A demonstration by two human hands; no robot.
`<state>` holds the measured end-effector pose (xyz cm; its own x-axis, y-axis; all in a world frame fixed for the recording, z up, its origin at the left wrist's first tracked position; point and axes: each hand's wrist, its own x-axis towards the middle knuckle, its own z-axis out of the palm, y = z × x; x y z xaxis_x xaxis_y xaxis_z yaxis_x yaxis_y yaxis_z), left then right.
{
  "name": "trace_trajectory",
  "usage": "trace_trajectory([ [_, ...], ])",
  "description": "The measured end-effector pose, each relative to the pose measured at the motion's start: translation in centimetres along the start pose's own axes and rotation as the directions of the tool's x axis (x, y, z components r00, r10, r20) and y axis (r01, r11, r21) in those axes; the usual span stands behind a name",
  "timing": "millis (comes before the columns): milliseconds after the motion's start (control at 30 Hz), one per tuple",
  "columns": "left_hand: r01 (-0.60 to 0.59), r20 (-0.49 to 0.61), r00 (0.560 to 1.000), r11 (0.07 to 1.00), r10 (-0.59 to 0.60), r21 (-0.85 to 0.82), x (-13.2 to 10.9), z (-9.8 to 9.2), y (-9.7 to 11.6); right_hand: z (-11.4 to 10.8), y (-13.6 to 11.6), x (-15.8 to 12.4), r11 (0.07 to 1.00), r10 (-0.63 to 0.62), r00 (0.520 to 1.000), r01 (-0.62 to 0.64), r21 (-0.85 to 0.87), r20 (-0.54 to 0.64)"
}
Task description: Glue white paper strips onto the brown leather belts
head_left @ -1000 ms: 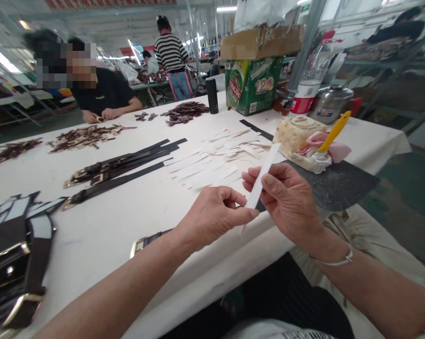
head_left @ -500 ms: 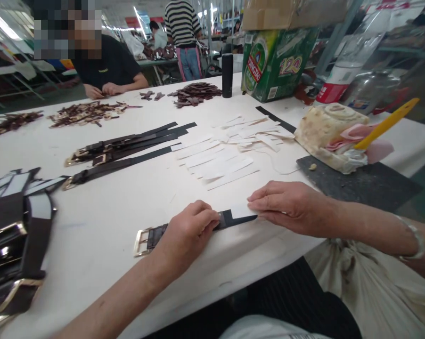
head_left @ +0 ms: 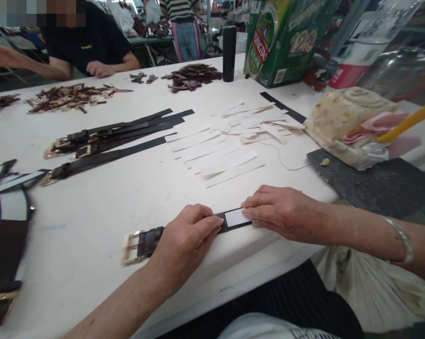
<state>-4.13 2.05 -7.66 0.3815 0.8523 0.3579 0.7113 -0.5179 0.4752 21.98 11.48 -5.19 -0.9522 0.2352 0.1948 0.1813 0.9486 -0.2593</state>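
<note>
A dark belt (head_left: pixel 149 239) with a gold buckle lies near the table's front edge. My left hand (head_left: pixel 187 238) rests on its strap with fingers curled, pressing it down. My right hand (head_left: pixel 278 210) lies flat over the strap's right end, fingers together, pressing a white strip (head_left: pixel 235 217) onto the belt. The strip shows between my two hands. A spread of loose white strips (head_left: pixel 219 155) lies just beyond my hands.
Several finished belts (head_left: pixel 110 141) lie in the middle, more belts (head_left: pixel 4 226) at the left edge. A dark mat (head_left: pixel 375 181), a glue lump with a yellow-handled brush (head_left: pixel 406 123), a green carton (head_left: pixel 286 37) and a black bottle (head_left: pixel 229 52) stand right. Across the table a person's hand (head_left: pixel 98 69) sorts small brown pieces (head_left: pixel 194 75).
A second ago both hands held a white strip in the air. They then came down onto the belt, and now the strip lies pressed along the strap.
</note>
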Motion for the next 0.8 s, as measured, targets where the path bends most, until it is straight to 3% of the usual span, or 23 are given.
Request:
trace_trajectory([
  [633,-0.088,0.130,0.989,0.981,0.066,0.174,0.22,-0.14,0.04,0.14,0.28,-0.03,1.000,0.005,0.999,-0.005,0.020,0.048],
  [800,-0.142,0.218,0.972,0.961,0.090,0.239,0.28,-0.30,0.16,0.21,0.28,0.02,1.000,-0.001,0.999,0.002,-0.007,0.053],
])
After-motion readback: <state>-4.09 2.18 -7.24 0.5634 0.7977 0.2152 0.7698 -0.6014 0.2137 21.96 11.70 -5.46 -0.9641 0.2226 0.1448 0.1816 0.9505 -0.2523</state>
